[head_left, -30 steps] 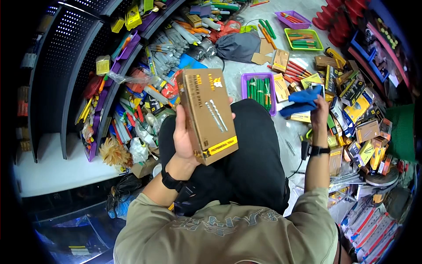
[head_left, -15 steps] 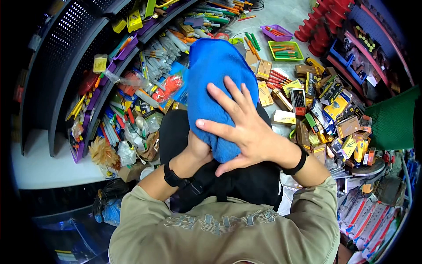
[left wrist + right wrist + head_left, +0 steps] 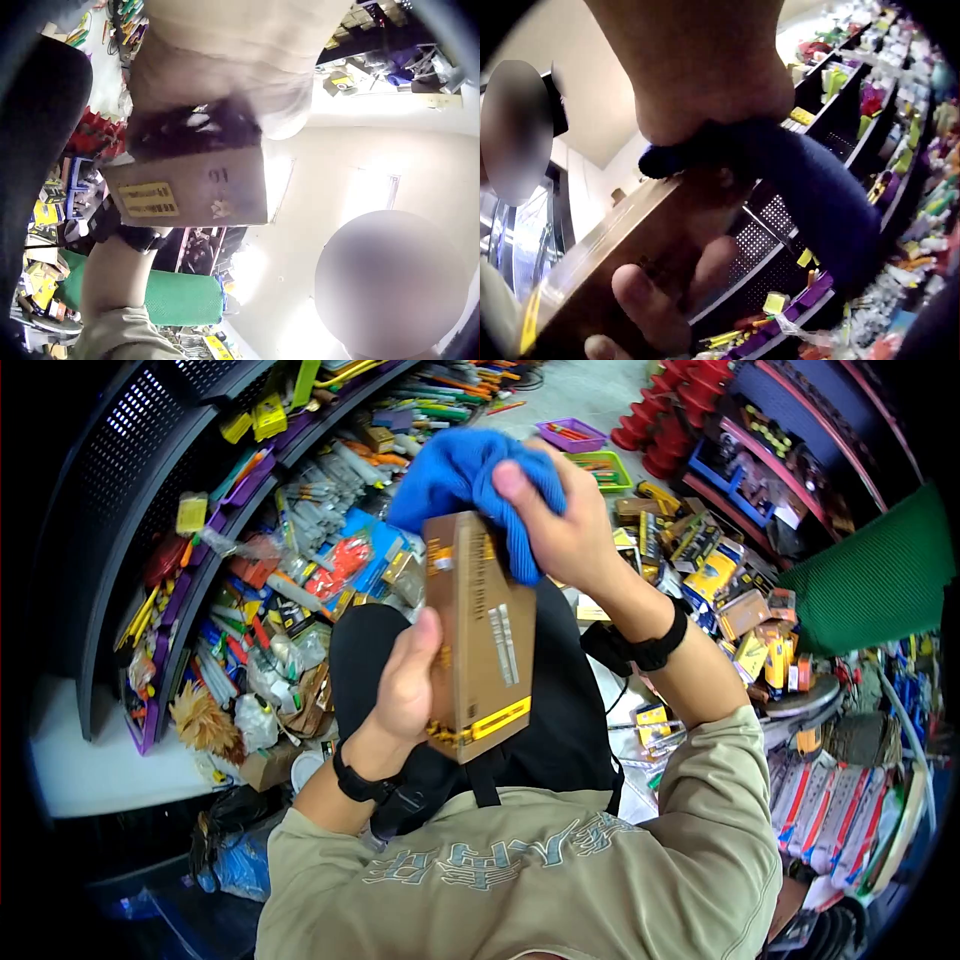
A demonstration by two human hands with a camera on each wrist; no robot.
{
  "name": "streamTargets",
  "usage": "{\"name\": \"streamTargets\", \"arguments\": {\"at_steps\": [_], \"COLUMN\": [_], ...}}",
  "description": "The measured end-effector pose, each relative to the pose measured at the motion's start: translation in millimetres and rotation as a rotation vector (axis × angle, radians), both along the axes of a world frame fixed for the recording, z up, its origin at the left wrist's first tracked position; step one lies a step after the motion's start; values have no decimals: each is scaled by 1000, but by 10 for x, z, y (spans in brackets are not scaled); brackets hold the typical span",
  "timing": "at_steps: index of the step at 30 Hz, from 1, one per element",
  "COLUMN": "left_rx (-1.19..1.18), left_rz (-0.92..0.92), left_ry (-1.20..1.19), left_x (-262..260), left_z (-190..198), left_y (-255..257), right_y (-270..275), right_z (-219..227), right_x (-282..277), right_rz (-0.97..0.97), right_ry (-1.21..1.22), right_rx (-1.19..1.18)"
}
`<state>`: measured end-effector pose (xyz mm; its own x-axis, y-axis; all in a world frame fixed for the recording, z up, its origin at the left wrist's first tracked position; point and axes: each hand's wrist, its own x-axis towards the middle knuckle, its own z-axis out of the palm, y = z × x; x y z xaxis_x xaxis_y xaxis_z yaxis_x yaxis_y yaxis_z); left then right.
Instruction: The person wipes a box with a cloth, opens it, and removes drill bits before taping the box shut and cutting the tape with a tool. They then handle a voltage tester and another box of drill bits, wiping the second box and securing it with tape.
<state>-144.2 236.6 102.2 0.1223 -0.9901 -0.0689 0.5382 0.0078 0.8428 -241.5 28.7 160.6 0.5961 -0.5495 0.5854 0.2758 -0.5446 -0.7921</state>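
Right, starting at the left, past the dark shelf unit, your left hand has the brown box, thumb against its left side. That grip is closed on the box; the head view hides most of the fingers. The box sits tilted over your lap, between your hands, yellow band towards you. Up at its far end comes the blue cloth, bunched over the top edge, and your right hand grips it, thumb pressed into the fabric. Looks like a wipe in hand, with that far end getting the attention. Next move, I'd say, calls for a firm left grip and a light, flat pass down the printed face; push too hard and the box could twist or the cloth bunch up. Further right lie the piled packages.
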Motion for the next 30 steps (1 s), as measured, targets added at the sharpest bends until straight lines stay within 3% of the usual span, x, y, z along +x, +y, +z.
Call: {"name": "streamTargets", "arguments": {"at_steps": [1,3,5,6,7,9,11,13,14,15,19,20,23,24,25,26,27,28,30], "left_rx": [8,-2,47,44,34,13,-336,-403,-440,-477,-616,-724,-447,-377,-402,-368,-336,-289,-181], "left_rz": [11,103,135,123,136,129,-201,-242,-172,-102,195,155,436,451,282,273,265,390,378], "left_ry": [18,216,207,209,226,236,485,524,566,608,790,583,279,385,473,488,501,429,381], "left_x": [17,8,73,88,97,65,-10,-1,-12,-42,-181,-95,-137,-175,-97,-58,-21,18,191], "left_z": [-16,54,139,124,90,121,216,206,240,315,555,422,522,644,617,621,647,615,492], "left_y": [55,148,165,170,176,166,180,160,169,174,245,271,402,397,385,355,307,236,247], "right_y": [-20,-57,116,245,491,655,866,1028,1051,1021,1277,1300,1344,1357,1386,1381,1357,1333,1342], "right_z": [-4,48,9,23,57,113,152,122,90,63,-28,-24,30,53,83,112,124,107,58], "right_x": [-15,-150,-181,-214,-176,-215,-241,-280,-349,-374,-566,-597,-644,-639,-640,-663,-685,-683,-710], "right_rz": [-40,159,431,474,378,301,288,295,324,165,234,247,243,226,208,230,255,339,389], "right_ry": [-18,-35,-150,-96,-227,-215,-308,-387,-330,-208,-194,-177,-160,-161,-120,-89,-61,-87,-137], "right_rx": [156,442,353,205,345,387,493,424,338,-88,-313,-332,-372,-392,-333,-329,-326,-365,-502]}}
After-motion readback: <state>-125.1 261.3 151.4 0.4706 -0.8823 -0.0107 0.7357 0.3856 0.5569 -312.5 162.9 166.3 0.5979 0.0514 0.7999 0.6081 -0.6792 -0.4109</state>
